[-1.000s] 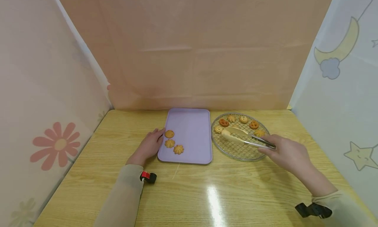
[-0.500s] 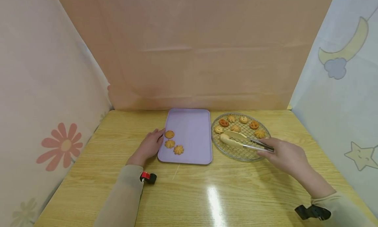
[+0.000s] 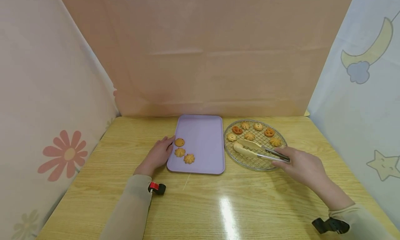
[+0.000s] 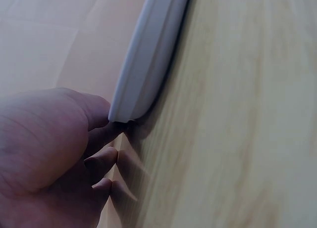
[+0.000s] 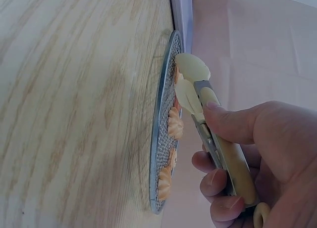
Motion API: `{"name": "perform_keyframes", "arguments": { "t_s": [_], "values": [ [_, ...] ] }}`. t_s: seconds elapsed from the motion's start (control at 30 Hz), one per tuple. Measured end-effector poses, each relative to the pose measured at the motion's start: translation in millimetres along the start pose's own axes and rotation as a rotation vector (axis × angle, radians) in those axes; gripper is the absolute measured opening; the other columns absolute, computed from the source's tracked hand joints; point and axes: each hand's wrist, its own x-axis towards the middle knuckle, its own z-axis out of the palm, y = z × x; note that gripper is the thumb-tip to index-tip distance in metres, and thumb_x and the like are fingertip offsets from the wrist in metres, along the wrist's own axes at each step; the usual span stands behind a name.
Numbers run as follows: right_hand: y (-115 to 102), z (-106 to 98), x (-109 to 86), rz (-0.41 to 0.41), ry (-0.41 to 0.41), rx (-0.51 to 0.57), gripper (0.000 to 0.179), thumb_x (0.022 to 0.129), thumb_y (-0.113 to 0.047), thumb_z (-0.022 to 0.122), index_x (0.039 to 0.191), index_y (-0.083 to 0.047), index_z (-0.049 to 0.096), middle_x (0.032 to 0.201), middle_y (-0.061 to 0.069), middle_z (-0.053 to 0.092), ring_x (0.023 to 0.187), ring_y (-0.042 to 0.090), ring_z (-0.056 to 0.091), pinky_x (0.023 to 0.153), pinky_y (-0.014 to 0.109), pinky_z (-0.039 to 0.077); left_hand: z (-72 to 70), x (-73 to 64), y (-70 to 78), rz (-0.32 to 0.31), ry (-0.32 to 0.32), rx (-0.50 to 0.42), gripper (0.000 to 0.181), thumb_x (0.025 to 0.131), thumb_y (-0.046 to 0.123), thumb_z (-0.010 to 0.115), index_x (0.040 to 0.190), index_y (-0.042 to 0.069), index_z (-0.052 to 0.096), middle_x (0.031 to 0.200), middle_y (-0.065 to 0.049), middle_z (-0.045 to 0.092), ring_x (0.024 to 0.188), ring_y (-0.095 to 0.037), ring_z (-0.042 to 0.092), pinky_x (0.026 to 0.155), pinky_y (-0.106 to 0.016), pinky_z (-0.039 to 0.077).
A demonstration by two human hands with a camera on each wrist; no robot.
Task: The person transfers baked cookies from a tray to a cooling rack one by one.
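My left hand (image 3: 157,154) pinches the left rim of a lilac tray (image 3: 207,146), with the thumb against the rim in the left wrist view. On the tray lie a round cookie (image 3: 179,142) and two flower-shaped cookies, one nearest the front (image 3: 189,158). My right hand (image 3: 301,165) grips metal tongs (image 3: 273,157) with cream-coloured tips. The tips stand apart just above a round wire-mesh rack (image 3: 240,160); whether anything lies between them is hard to tell. Several cookies sit on the rack, among them a pretzel-shaped one (image 3: 237,130) and a flower-shaped one (image 3: 249,136).
Tray and rack stand side by side, close together, on a wooden table (image 3: 200,205). A brown paper-like backdrop (image 3: 203,59) rises behind the table's far edge. Patterned panels flank both sides, with a flower (image 3: 64,155) on the left one.
The tongs have shifted slightly towards the near side and left, uncovering a flower-shaped cookie on the rack. My left hand, the tray and its cookies keep their places.
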Motion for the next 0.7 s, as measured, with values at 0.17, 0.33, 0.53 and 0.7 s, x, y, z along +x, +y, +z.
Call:
{"name": "perform_keyframes", "arguments": {
  "t_s": [0.17,0.33,0.53,0.7],
  "values": [
    [0.0,0.9,-0.3,0.001,0.0,0.001,0.061,0.098,-0.048,0.082,0.146,-0.012,0.073,0.141,0.03,0.068,0.09,0.04,0.076,0.048,0.039,0.044,0.0,0.2,0.8,0.012,0.007,0.003,0.049,0.118,0.014,0.048,0.165,0.0,0.047,0.163,-0.026,0.052,0.162,-0.047,0.032,0.134,-0.062,0.018],
    [-0.3,1.2,-0.5,0.009,-0.015,0.004,0.061,0.099,-0.048,0.082,0.147,-0.011,0.072,0.142,0.031,0.067,0.09,0.04,0.076,0.047,0.038,0.043,-0.7,0.0,1.0,0.0,0.001,0.0,0.05,0.118,0.014,0.048,0.166,0.001,0.047,0.164,-0.026,0.051,0.162,-0.046,0.031,0.134,-0.062,0.017],
    [0.0,1.2,-0.1,0.021,-0.032,0.011,0.063,0.099,-0.049,0.082,0.147,-0.011,0.072,0.143,0.032,0.067,0.094,0.043,0.076,0.048,0.038,0.044,-0.3,-0.2,0.7,-0.006,-0.003,0.0,0.05,0.119,0.015,0.047,0.166,0.001,0.047,0.165,-0.026,0.05,0.162,-0.046,0.03,0.135,-0.062,0.017],
    [0.0,0.4,0.2,0.028,-0.043,0.016,0.065,0.099,-0.05,0.082,0.148,-0.01,0.071,0.142,0.03,0.068,0.095,0.044,0.076,0.048,0.038,0.046,-1.0,-0.7,0.9,-0.014,-0.006,-0.006,0.05,0.119,0.015,0.047,0.166,0.001,0.046,0.166,-0.026,0.049,0.163,-0.046,0.03,0.135,-0.061,0.016]
  ]
}}
